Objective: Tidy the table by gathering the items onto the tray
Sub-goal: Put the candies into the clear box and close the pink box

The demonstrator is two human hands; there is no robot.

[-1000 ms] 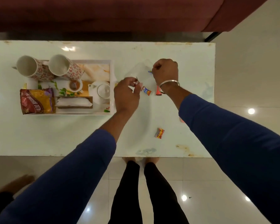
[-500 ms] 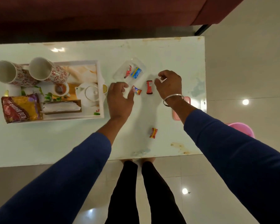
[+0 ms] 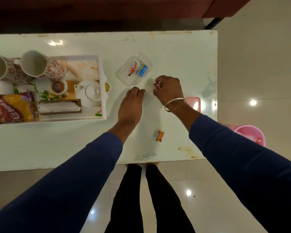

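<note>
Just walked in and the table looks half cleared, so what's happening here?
A person is picking up loose sweets from the white table. The right hand is pinching a red sweet; the left hand rests curled on the table, and whether it holds anything is hidden. Two sweets already lie in the clear plastic box, and an orange one lies loose near the front edge. The tray holds mugs, a teapot and a snack packet.

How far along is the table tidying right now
Mostly done: mugs, teapot and snack packet sit on the tray. In hand: the right hand pinches a red candy. Left: one candy on the table and the clear dish holding two.
</note>
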